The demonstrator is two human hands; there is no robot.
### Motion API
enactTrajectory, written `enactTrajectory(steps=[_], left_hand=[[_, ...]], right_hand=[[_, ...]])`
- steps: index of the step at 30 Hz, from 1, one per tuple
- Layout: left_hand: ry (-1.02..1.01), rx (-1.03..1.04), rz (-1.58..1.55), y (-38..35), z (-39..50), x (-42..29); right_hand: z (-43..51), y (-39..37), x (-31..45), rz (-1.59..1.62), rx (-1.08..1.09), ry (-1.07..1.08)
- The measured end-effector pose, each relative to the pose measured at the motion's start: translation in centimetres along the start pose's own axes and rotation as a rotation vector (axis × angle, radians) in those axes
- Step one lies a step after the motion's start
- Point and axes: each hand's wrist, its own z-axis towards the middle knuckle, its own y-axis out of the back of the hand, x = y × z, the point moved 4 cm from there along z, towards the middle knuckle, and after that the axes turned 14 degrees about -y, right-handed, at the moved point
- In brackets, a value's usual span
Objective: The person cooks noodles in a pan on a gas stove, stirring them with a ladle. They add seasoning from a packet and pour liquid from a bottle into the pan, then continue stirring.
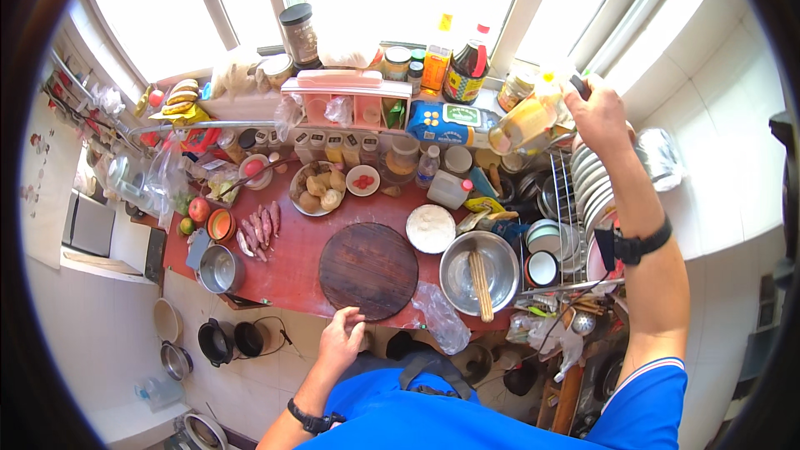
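Observation:
My right hand (pixel 599 109) reaches up to the far right by the window sill, its fingers closed on a black handle (pixel 580 87); what the handle belongs to is unclear. A tilted glass jar (pixel 524 126) with yellowish contents lies just left of it. My left hand (pixel 344 339) hovers at the table's front edge, near the round dark wooden board (pixel 369 270), fingers loosely bent and holding nothing. Right of the board stand a bowl of white powder (pixel 431 229) and a steel basin (pixel 453 275) with a bundle of wooden sticks (pixel 480 287) in it.
A plate of peeled roots (pixel 300 205), purple sweet potatoes (pixel 259 231) and a steel pot (pixel 220 269) occupy the left side of the red table (pixel 287 287). A dish rack with stacked plates (pixel 594 181) stands under my right arm. A plastic bag (pixel 442 319) hangs over the front edge.

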Motion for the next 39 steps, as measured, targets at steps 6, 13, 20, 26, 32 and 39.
enactTrajectory(steps=[6,13,20,26,32,39], left_hand=[[0.195,-0.139,-0.066,1.5,-2.6,2.8],[0.313,-0.263,-0.015,2.7,-5.6,4.8],[0.380,-0.272,0.003,1.8,-6.9,4.9],[0.361,-0.201,0.031,1.5,-5.2,3.6],[0.017,-0.034,0.101,1.7,2.1,-4.9],[-0.798,0.219,-0.026,5.9,8.8,-27.2]], right_hand=[[8.9,-8.0,-3.1,-0.123,0.027,-0.036],[14.3,-15.9,-4.8,-0.274,0.038,-0.103],[16.3,-18.9,-5.1,-0.285,0.127,-0.239],[14.9,-18.7,-4.8,-0.319,0.196,-0.114],[10.2,-14.4,-3.9,-0.791,0.326,0.399],[-5.3,-3.7,-7.3,0.320,0.828,-0.331]])
